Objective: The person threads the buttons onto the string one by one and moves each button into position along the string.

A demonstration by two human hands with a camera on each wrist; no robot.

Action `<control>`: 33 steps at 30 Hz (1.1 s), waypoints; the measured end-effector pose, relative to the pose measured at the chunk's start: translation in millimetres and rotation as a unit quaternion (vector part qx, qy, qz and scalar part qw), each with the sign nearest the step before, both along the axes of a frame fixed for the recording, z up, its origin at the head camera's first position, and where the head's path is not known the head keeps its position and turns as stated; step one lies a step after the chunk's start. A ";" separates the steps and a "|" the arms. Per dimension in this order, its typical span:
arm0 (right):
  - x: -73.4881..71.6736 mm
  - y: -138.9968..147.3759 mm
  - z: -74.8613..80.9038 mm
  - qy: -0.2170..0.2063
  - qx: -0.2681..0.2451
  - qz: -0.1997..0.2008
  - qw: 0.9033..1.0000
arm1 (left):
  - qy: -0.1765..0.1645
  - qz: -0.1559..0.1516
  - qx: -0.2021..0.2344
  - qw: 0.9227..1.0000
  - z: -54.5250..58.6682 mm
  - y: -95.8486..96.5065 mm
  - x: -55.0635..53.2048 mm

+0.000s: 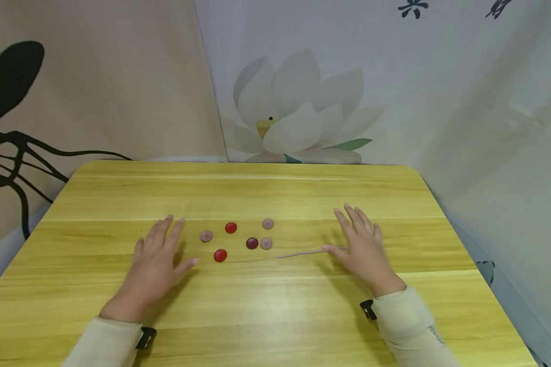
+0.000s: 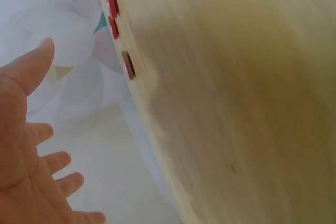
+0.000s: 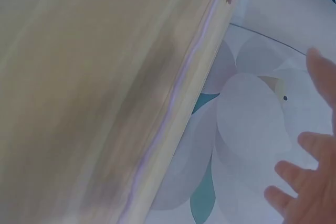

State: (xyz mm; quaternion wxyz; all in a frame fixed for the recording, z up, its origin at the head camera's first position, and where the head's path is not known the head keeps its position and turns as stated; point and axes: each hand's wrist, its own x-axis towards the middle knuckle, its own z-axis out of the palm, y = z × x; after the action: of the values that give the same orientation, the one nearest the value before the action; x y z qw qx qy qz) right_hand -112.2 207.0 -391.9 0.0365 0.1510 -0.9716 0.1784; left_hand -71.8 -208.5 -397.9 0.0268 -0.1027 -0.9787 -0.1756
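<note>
Several round buttons lie loose near the middle of the table. Two are bright red, the upper red button [image 1: 231, 228] and the lower red button [image 1: 220, 255]; a dark maroon button [image 1: 252, 243] sits beside a dusty pink button [image 1: 266, 243]. Another pink button [image 1: 268, 224] lies farther back, and one more pink button [image 1: 206, 236] is nearest the left hand [image 1: 153, 265]. That hand hovers with fingers spread, holding nothing. To the right, a thin lilac cord [image 1: 300, 254] stretches across the wood, partly hidden under the right hand [image 1: 360, 250], whose fingers are spread and hold nothing.
The wooden table [image 1: 275, 316] has rounded far corners. Behind it hangs a pale cloth backdrop [image 1: 464, 102] printed with a lotus flower [image 1: 298, 107]. Dark straps show at both wrists, below light sleeves [image 1: 112, 341].
</note>
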 end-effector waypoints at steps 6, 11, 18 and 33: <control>-3.0 -7.9 -6.1 0.024 -0.036 0.021 0.999 | 0.021 -0.017 0.018 0.999 0.0 9.1 -3.1; -2.7 -15.7 -7.5 0.020 -0.064 0.031 0.997 | 0.026 -0.022 0.052 0.998 0.2 16.4 -5.6; -2.0 -25.7 -11.2 0.019 -0.090 0.039 0.995 | 0.016 -0.020 0.106 0.994 0.0 25.8 -9.0; -2.1 -51.6 -11.8 -0.028 -0.140 0.042 0.989 | -0.047 -0.015 0.215 0.975 -1.8 41.3 -16.1</control>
State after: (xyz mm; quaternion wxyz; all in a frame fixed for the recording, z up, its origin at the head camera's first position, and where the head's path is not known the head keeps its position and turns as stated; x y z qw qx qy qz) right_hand -114.4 155.4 -403.7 0.0220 0.1800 -0.9305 0.3183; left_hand -87.9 -167.2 -399.7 -0.0004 -0.1008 -0.9166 -0.3869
